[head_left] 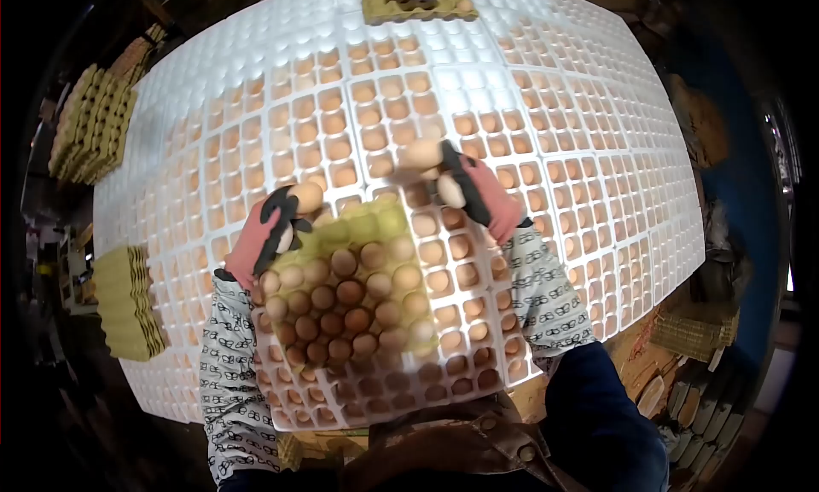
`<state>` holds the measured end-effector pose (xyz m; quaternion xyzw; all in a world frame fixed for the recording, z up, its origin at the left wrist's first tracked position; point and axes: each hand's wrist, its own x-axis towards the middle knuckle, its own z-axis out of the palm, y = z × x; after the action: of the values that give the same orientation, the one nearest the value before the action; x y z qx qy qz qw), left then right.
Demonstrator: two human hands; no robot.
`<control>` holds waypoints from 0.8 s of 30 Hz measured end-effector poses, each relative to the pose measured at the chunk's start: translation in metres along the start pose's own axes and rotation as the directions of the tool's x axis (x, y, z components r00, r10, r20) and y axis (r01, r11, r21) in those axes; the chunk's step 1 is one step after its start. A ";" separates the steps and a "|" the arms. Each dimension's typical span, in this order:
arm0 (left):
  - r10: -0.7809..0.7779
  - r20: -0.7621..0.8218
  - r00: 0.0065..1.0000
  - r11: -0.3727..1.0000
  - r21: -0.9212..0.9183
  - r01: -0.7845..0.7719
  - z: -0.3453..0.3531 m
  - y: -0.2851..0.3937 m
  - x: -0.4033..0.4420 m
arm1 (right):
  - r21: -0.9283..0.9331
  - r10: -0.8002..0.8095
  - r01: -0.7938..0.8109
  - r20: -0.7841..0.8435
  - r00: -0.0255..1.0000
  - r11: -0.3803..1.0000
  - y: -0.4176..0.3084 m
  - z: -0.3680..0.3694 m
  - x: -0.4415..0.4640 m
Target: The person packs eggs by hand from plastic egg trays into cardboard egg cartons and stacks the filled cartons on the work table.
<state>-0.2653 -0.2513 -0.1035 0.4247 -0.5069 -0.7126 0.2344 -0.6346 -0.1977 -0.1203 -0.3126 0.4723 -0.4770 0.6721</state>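
White trays, eggs in both hands

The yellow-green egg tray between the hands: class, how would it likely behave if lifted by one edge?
The tray would probably tip towards the wearer's side, since its eggs fill that part while cups at the far edge are empty. The eggs look apt to roll out if it tilts, being rounded and uncovered, and their shells would likely crack.
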 end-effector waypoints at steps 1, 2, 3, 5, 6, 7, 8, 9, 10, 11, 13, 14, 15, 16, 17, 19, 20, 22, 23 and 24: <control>-0.114 -0.019 0.993 0.993 -0.047 0.113 0.016 0.012 0.017 | 0.018 -0.038 0.040 -0.102 0.994 0.999 -0.014 -0.019 -0.007; 0.002 -0.010 1.000 1.000 -0.010 -0.002 0.045 0.016 0.038 | -0.172 -0.154 0.122 -0.184 0.971 0.977 -0.021 -0.051 0.002; 0.118 0.005 0.993 0.993 0.024 -0.118 0.070 0.021 0.058 | -0.246 -0.193 0.127 -0.264 0.945 0.961 -0.028 -0.080 0.016; -0.021 0.172 0.985 0.934 -0.348 0.081 0.101 0.011 0.131 | -0.265 -0.174 0.060 -0.431 0.885 0.962 -0.045 -0.130 0.047; 0.096 0.148 0.984 0.980 -0.187 -0.068 0.119 0.010 0.159 | -0.416 -0.312 0.096 -0.490 0.814 0.904 -0.038 -0.157 0.074; 0.214 0.121 0.969 0.976 -0.001 -0.216 0.137 0.008 0.186 | -0.607 -0.421 0.090 -0.429 0.799 0.789 -0.035 -0.170 0.093; 0.327 0.093 0.940 0.924 0.179 -0.339 0.155 0.006 0.214 | -0.768 -0.524 0.072 -0.361 0.772 0.636 -0.032 -0.183 0.113; 0.113 0.074 0.991 0.986 -0.134 -0.102 0.173 0.024 0.234 | -0.888 -0.544 0.041 -0.243 0.803 0.457 -0.049 -0.176 0.113; 0.028 0.060 0.998 0.994 -0.104 -0.021 0.174 0.027 0.258 | -0.934 -0.384 -0.042 -0.187 0.904 0.356 -0.062 -0.179 0.121; -0.057 0.042 0.998 0.996 -0.073 0.060 0.173 0.027 0.278 | -0.951 -0.326 -0.014 -0.120 0.938 0.309 -0.066 -0.187 0.134; 0.001 0.007 1.000 0.999 -0.035 0.000 0.170 0.026 0.310 | -0.703 -0.176 -0.053 -0.249 0.952 0.709 -0.074 -0.207 0.147; 0.043 -0.019 0.999 0.992 0.123 -0.041 0.160 0.024 0.330 | -0.525 -0.214 0.020 -0.311 0.926 0.851 -0.087 -0.204 0.143; 0.087 -0.036 0.996 0.957 0.281 -0.073 0.152 0.023 0.345 | -0.319 -0.230 0.107 -0.379 0.896 0.942 -0.098 -0.202 0.140; 0.382 -0.130 0.915 0.642 0.750 -0.161 0.152 0.019 0.357 | -0.630 -0.530 0.294 -0.221 0.819 0.718 -0.098 -0.205 0.142; 0.381 -0.101 0.919 0.411 0.909 -0.071 0.174 0.049 0.341 | -0.830 -0.729 0.421 0.027 0.684 0.365 -0.095 -0.209 0.147; 0.498 -0.036 0.866 0.228 0.969 -0.091 0.181 0.046 0.361 | -0.529 -0.448 0.214 -0.365 0.816 0.821 -0.083 -0.206 0.175; 0.569 -0.042 0.821 0.318 0.932 -0.173 0.192 0.051 0.369 | -0.826 -0.735 0.280 -0.218 0.643 0.490 -0.067 -0.197 0.182; 0.695 -0.075 0.715 0.455 0.816 -0.357 0.213 0.045 0.392 | -0.974 -0.824 0.222 0.164 0.542 -0.048 -0.041 -0.200 0.194; 0.742 -0.039 0.669 0.470 0.741 -0.479 0.219 0.032 0.410 | -0.975 -0.821 0.218 0.164 0.547 -0.050 -0.031 -0.203 0.195; 0.713 0.012 0.701 0.474 0.728 -0.495 0.220 0.014 0.426 | -0.975 -0.816 0.214 0.164 0.555 -0.051 -0.022 -0.206 0.196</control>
<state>-0.6774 -0.4671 -0.2198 0.3701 -0.8077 -0.2692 0.3717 -0.8151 -0.3827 -0.2405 -0.6772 0.6335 -0.3684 -0.0657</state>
